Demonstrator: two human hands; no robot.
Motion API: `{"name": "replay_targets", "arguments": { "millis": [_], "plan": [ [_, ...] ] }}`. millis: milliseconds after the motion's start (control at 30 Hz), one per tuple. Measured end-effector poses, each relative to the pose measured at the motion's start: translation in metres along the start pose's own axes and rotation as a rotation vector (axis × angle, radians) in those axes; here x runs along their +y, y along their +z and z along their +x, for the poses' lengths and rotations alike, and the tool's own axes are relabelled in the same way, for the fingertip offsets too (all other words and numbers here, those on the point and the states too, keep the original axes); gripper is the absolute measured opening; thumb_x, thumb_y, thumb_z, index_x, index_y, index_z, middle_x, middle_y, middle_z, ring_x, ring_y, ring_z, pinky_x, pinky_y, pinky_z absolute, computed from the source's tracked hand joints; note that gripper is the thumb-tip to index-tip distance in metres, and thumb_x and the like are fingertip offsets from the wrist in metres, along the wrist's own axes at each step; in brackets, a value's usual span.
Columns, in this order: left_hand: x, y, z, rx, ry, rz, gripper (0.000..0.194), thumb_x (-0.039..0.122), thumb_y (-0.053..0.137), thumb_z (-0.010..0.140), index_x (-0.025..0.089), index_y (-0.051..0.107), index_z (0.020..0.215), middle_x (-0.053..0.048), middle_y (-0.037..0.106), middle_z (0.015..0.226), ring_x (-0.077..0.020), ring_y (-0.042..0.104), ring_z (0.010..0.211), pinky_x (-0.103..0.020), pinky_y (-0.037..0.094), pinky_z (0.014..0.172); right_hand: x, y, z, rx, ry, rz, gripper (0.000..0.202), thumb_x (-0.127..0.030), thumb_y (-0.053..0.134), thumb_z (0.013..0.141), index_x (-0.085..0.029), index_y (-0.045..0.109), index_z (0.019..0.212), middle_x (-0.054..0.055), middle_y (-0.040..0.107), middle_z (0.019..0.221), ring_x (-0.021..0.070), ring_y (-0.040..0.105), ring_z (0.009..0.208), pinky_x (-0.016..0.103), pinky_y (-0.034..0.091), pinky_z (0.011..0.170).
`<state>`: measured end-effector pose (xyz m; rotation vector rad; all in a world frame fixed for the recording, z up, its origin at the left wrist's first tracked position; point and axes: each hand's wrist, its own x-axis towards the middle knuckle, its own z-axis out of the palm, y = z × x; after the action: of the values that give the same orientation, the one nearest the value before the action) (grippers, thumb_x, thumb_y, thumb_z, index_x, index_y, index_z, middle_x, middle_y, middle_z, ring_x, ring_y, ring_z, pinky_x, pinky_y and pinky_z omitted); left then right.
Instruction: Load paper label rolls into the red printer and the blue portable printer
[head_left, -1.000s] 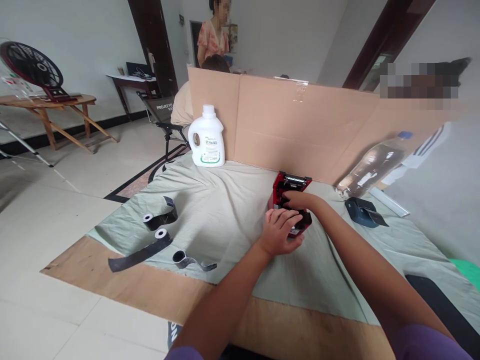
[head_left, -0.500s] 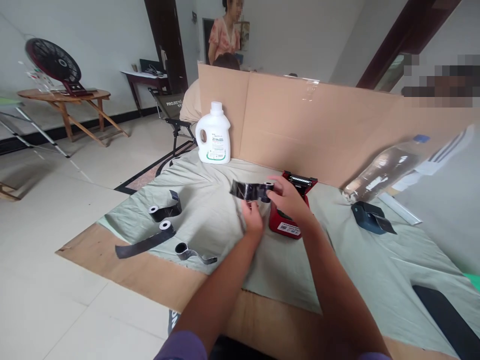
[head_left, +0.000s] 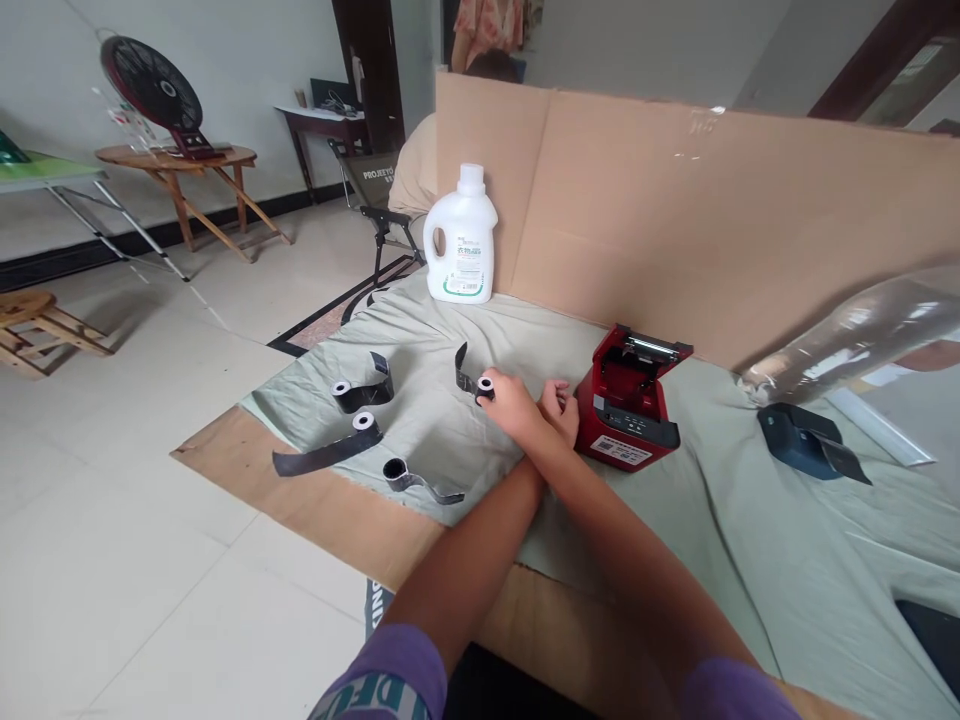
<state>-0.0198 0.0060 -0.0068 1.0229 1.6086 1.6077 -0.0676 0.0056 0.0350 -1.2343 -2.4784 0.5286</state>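
Observation:
My right hand (head_left: 511, 405) is closed round a black paper roll (head_left: 485, 389) with a white core. A loose black strip curls up from the roll's left side, over the cloth. My right forearm crosses above my left wrist. My left hand (head_left: 561, 412) is beside the left wall of a red label printer (head_left: 628, 408), fingers half curled and a little apart, nothing seen in them. I cannot tell whether it touches the printer. The printer's lid stands raised. Left of my hands lie an upper black roll (head_left: 364, 392), a middle black roll (head_left: 352, 440) and a lower dark roll (head_left: 409, 478), each with its strip unwound.
A white detergent jug (head_left: 461, 245) stands before a cardboard screen (head_left: 622, 200). To the right are a dark blue device (head_left: 806, 440), a clear plastic bottle (head_left: 862, 325) and a black flat object (head_left: 934, 640). The pale green cloth (head_left: 675, 560) is wrinkled. A person stands behind the screen.
My right hand has carried the roll left across my left arm and lowered it. My left hand has left the strip and moved right to the printer. The view has turned right and down.

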Motion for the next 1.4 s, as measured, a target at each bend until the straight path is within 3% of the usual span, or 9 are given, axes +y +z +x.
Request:
{"name": "replay_targets", "arguments": {
  "millis": [200,433,500,600,733,867,1067,1167,1400],
  "plan": [
    [0.011,-0.006,-0.004,-0.036,-0.034,0.061,0.028,0.011,0.058,0.086,0.023,0.064,0.111,-0.004,0.073,0.092,-0.0189,0.069,0.084,-0.032,0.054,0.083,-0.002,0.0,-0.003,0.037,-0.024,0.054,0.019,-0.015,0.062,0.084,-0.023,0.057,0.101,0.004,0.068,0.093,0.0218,0.061,0.083,0.029,0.04,0.072],
    [0.009,-0.006,-0.003,-0.01,-0.056,-0.003,0.026,0.015,0.056,0.088,0.024,0.065,0.111,-0.003,0.073,0.096,-0.0185,0.069,0.085,-0.031,0.053,0.08,-0.032,0.006,0.007,0.011,-0.113,0.168,0.024,-0.012,0.057,0.077,-0.024,0.057,0.097,0.002,0.067,0.089,0.0213,0.06,0.081,0.03,0.043,0.071],
    [0.008,-0.006,-0.003,-0.011,-0.059,-0.005,0.026,0.016,0.055,0.088,0.024,0.065,0.111,-0.003,0.073,0.094,-0.018,0.068,0.083,-0.03,0.053,0.078,-0.04,0.012,0.013,-0.014,-0.08,0.284,0.025,-0.013,0.059,0.073,-0.024,0.057,0.094,0.002,0.066,0.09,0.0213,0.06,0.083,0.03,0.043,0.072],
    [0.007,-0.005,-0.002,-0.013,-0.06,-0.004,0.025,0.016,0.054,0.09,0.024,0.064,0.111,-0.003,0.072,0.094,-0.0174,0.068,0.081,-0.028,0.051,0.074,-0.048,0.022,0.023,-0.131,0.135,0.659,0.019,-0.016,0.061,0.069,-0.023,0.056,0.086,0.001,0.063,0.082,0.0175,0.056,0.073,0.028,0.04,0.064],
    [0.005,-0.005,-0.001,-0.021,-0.062,-0.008,0.025,0.017,0.054,0.09,0.024,0.063,0.112,-0.003,0.073,0.096,-0.0178,0.068,0.082,-0.028,0.051,0.074,-0.052,0.026,0.028,-0.346,0.373,1.107,0.014,-0.032,0.06,0.076,-0.022,0.05,0.077,-0.001,0.053,0.065,0.0117,0.042,0.052,0.026,0.028,0.047],
    [0.006,-0.007,-0.002,-0.044,-0.053,0.01,0.024,0.019,0.054,0.091,0.025,0.063,0.113,-0.003,0.073,0.098,-0.0182,0.068,0.083,-0.03,0.052,0.077,-0.05,0.026,0.024,-0.28,0.34,1.265,0.026,-0.04,0.067,0.076,-0.023,0.05,0.085,-0.003,0.054,0.071,0.0093,0.042,0.053,0.023,0.022,0.045],
    [0.013,-0.012,-0.006,-0.058,-0.044,0.034,0.023,0.018,0.055,0.09,0.025,0.063,0.111,-0.004,0.074,0.098,-0.0197,0.068,0.084,-0.031,0.051,0.078,-0.05,0.034,0.013,-0.025,0.079,1.023,0.04,-0.034,0.068,0.078,-0.027,0.049,0.113,0.001,0.064,0.106,0.0145,0.06,0.083,0.025,0.047,0.065],
    [0.019,-0.016,-0.008,-0.08,-0.043,0.031,0.024,0.018,0.053,0.09,0.024,0.063,0.111,-0.003,0.073,0.097,-0.0188,0.067,0.083,-0.029,0.05,0.077,-0.052,0.035,0.005,0.068,-0.075,0.807,0.043,-0.032,0.066,0.082,-0.026,0.047,0.12,0.003,0.064,0.112,0.0177,0.062,0.094,0.03,0.05,0.078],
    [0.021,-0.018,-0.01,-0.122,-0.007,0.046,0.022,0.017,0.051,0.091,0.023,0.061,0.11,-0.003,0.073,0.095,-0.0179,0.066,0.082,-0.028,0.048,0.075,-0.052,0.03,-0.002,0.047,-0.253,0.244,0.008,-0.023,0.059,0.09,-0.023,0.054,0.096,0.004,0.062,0.101,0.0207,0.059,0.09,0.033,0.045,0.079]
  ]
}}
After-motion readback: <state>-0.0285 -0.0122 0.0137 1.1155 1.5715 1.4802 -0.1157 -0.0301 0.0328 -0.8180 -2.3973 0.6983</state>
